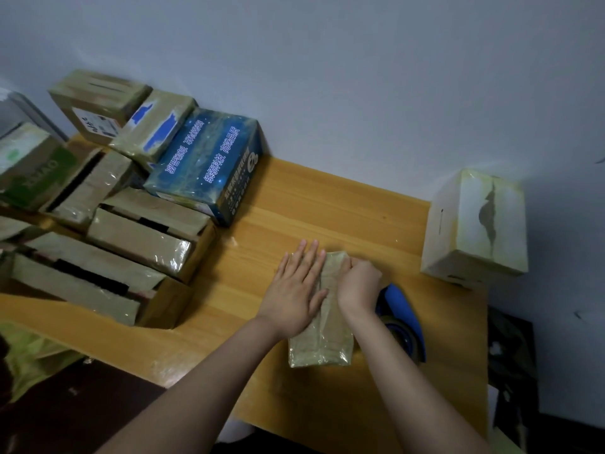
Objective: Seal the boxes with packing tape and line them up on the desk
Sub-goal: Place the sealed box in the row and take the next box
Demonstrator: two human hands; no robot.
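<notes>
Left hand (294, 290) spread flat on box (322, 347); right hand (358, 285) curled at its far end, pinch unclear. Uneven pressing may crease tape (340, 329).

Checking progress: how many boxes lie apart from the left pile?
2: the taped box under the left hand and right hand; the white box at the desk's right edge. Others may lie off-frame.

Dim, bluish, soft picture; wide-angle bending at edges; dark lower corners.
</notes>
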